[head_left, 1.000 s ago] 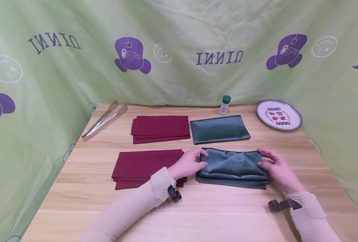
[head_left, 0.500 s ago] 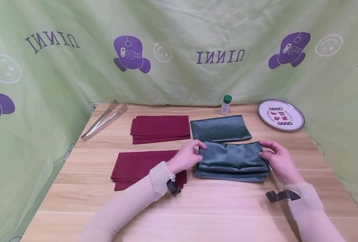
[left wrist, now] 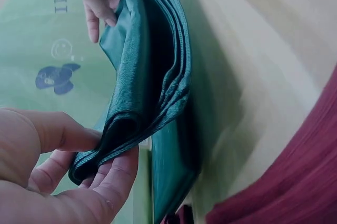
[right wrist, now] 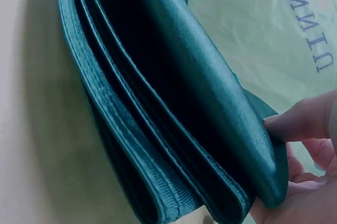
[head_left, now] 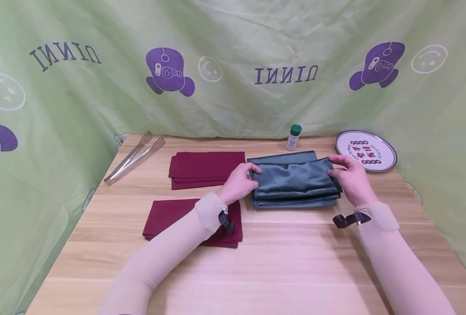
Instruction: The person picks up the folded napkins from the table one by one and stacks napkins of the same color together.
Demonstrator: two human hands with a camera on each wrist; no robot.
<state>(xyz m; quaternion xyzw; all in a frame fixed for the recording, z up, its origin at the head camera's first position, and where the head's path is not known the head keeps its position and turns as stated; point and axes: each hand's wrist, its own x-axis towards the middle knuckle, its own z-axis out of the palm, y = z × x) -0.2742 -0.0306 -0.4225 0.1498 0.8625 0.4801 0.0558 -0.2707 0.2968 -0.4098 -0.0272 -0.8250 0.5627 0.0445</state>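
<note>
A folded dark green satin cloth [head_left: 293, 180] is held up by its two short ends. My left hand [head_left: 238, 183] pinches the left end between thumb and fingers, and my right hand [head_left: 352, 183] pinches the right end. In the right wrist view the layers of the held cloth [right wrist: 158, 113] hang loosely apart. It partly covers a second folded green cloth [head_left: 282, 158] in the head view; the left wrist view has that lower cloth [left wrist: 169, 174] on the table beneath.
Two folded maroon cloths lie left: a back one [head_left: 209, 164] and a front one [head_left: 170, 218], partly behind my left sleeve. Metal tongs [head_left: 132, 159] lie at the back left. A green-capped bottle [head_left: 293, 138] and a round printed plate [head_left: 368, 151] are at the back right.
Both hands have raised the folded green cloth from the front of the table and carried it away from me, over the back green cloth. The maroon cloths stay where they were.
</note>
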